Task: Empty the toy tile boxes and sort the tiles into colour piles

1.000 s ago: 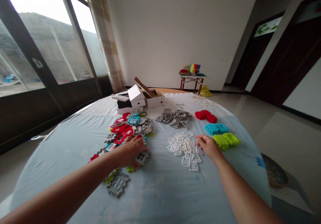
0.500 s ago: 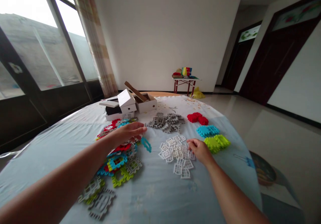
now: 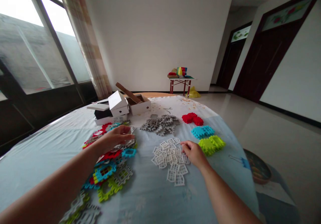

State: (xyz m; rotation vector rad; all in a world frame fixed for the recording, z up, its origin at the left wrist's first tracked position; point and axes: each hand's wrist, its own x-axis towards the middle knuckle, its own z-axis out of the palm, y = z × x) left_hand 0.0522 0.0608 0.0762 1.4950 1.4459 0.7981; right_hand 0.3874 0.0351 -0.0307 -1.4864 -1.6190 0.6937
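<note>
My left hand (image 3: 119, 136) is over a mixed pile of interlocking plastic building panels, its fingers stretched out and a little apart. A grey panel (image 3: 132, 130) shows by its fingertips. Just below the hand, at the pile's right edge, lies a blue frame panel (image 3: 129, 152). My right hand (image 3: 192, 152) rests at the right edge of a heap of white lattice window pieces (image 3: 173, 153). Its thumb and fingers are closed together, and whatever is between them is too small to make out. Lower in the pile are a green panel (image 3: 109, 189) and a grey window-frame panel (image 3: 123, 174).
Grey panels (image 3: 160, 124) are heaped at the table's middle. Red (image 3: 192, 118), blue (image 3: 203, 131) and green panels (image 3: 212, 145) form separate stacks at right. Opened white boxes (image 3: 139, 105) stand at the back left. A stool (image 3: 260, 167) is beyond the table's right edge.
The blue frame panel, earlier tilted beside my left fingertips, now lies at the pile's edge. My left hand has drawn left from it. The right hand stays by the white pieces; the view has shifted.
</note>
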